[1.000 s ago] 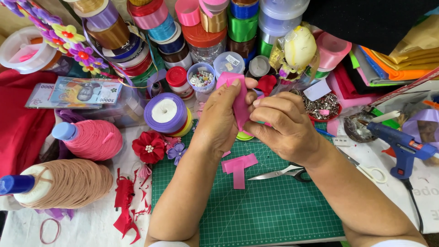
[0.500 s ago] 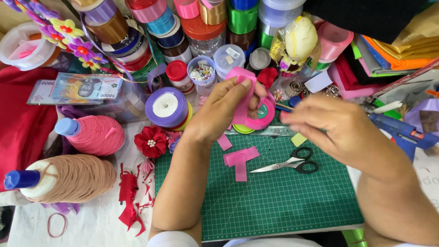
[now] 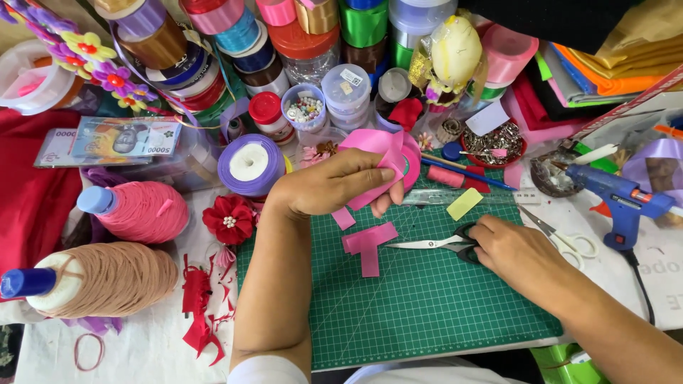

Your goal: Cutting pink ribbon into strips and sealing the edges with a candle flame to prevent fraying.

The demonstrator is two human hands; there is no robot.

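Fingers of the left hand (image 3: 334, 186) pinch a folded pink ribbon (image 3: 378, 158) at the frame's center, above the green cutting mat (image 3: 427, 299). Right hand (image 3: 514, 254) curls onto the handles of the black scissors (image 3: 437, 243) lying on the mat, beside cut pink ribbon pieces (image 3: 368, 243). A blue glue gun (image 3: 619, 195) lies at right.

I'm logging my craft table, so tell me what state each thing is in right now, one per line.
Left hand: holding pink ribbon, folded, above the cutting mat.
Right hand: on the scissors, blades shut, flat on the mat.
Ribbon pieces: cut, lying loose on the mat.
Glue gun: lying on the table, untouched.
Bead jar: open.
Red-capped jar: capped.
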